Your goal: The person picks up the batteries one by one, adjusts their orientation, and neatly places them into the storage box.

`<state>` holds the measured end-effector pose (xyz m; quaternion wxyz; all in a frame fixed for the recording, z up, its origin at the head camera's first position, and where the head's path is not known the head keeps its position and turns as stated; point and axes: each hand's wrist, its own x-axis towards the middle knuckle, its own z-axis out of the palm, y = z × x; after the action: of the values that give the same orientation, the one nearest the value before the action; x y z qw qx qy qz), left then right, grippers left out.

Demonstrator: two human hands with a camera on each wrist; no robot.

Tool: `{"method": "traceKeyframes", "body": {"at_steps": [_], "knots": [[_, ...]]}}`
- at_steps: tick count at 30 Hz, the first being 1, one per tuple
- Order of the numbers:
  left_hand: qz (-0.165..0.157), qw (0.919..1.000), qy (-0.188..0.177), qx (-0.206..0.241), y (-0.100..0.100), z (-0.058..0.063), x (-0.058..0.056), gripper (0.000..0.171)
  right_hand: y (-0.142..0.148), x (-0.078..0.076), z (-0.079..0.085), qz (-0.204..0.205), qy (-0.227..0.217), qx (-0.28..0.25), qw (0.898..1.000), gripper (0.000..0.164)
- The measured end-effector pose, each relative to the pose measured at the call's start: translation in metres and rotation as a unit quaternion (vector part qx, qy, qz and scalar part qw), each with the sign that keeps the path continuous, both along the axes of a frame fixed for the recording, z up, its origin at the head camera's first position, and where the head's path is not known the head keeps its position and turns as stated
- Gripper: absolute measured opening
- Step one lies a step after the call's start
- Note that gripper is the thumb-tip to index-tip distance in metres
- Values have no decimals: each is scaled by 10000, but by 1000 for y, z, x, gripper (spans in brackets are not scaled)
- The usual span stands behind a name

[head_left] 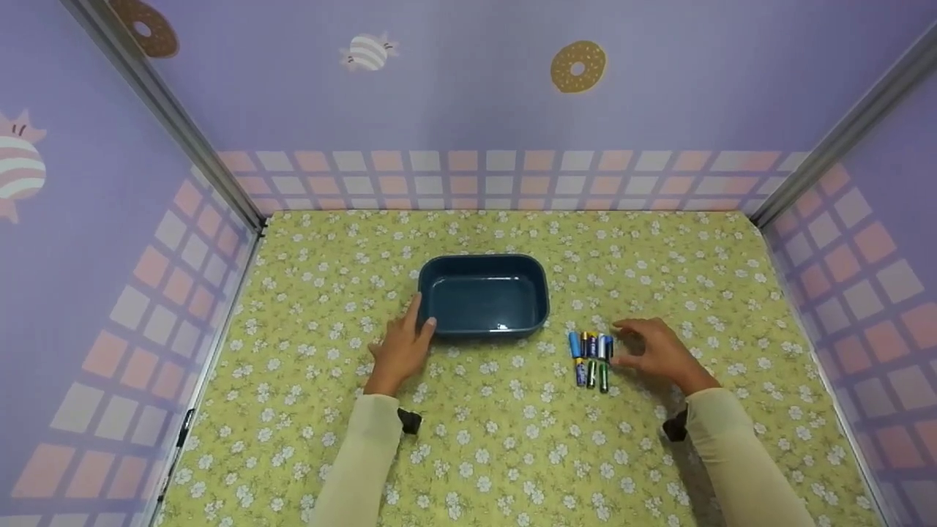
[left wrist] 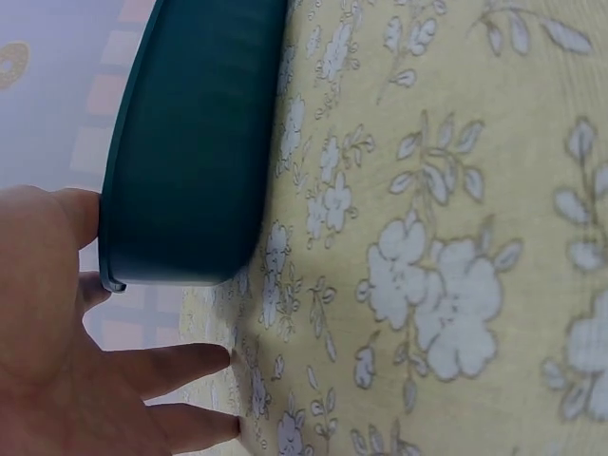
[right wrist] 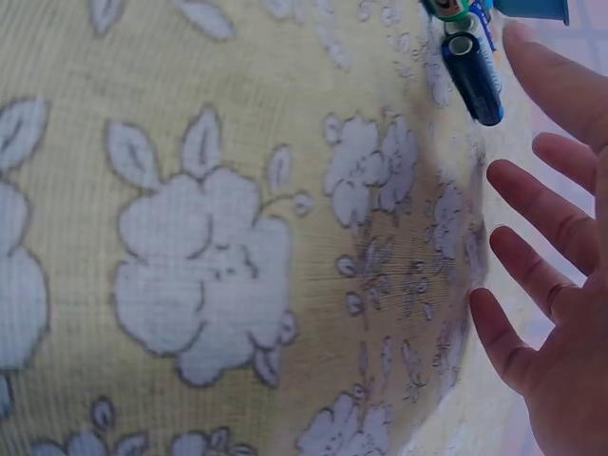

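Note:
A dark blue-green rectangular bin (head_left: 483,296) stands on the floral cloth, its inside bare. My left hand (head_left: 401,348) rests at its front left corner, thumb and index finger straight along the rim. The other fingers spread down toward the cloth in the left wrist view, beside the bin's wall (left wrist: 195,142). Several batteries (head_left: 592,345) lie in two rows right of the bin, in blue, white, green and dark wrappers. Just right of them is my right hand (head_left: 654,351), thumb and index apart around the row's end. A dark blue battery (right wrist: 470,81) shows near its fingertips.
The green-yellow flowered cloth (head_left: 505,454) covers the table. Purple walls (head_left: 468,95) with pink and white squares enclose it at the back and both sides. Grey metal posts (head_left: 820,124) stand at the back corners.

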<state>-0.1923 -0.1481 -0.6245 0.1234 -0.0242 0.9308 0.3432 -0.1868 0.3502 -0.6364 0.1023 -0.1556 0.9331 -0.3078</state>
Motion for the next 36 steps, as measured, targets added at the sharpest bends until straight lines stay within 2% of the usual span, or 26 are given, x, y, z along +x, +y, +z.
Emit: {"method": "traceKeyframes", "body": {"at_steps": [4,11,20,25,36], "knots": [[22,10000,14,86,0,-1,2,66,0,1,0,-3,-82,40,10000,68],[12,9997,33,238,-3,-2,2,68,-2,-1,-3,33,58,-32,10000,65],[101,9997,40,221,-1,-3,4,67,-7,0,-8,-95,170,242,9995,56],[136,9997,66,175,1,-3,6,67,-7,2,-8,-62,283,224,9993,53],[134,9996,85,242,0,-5,7,67,-6,1,-7,-176,105,228,9995,49]]}}
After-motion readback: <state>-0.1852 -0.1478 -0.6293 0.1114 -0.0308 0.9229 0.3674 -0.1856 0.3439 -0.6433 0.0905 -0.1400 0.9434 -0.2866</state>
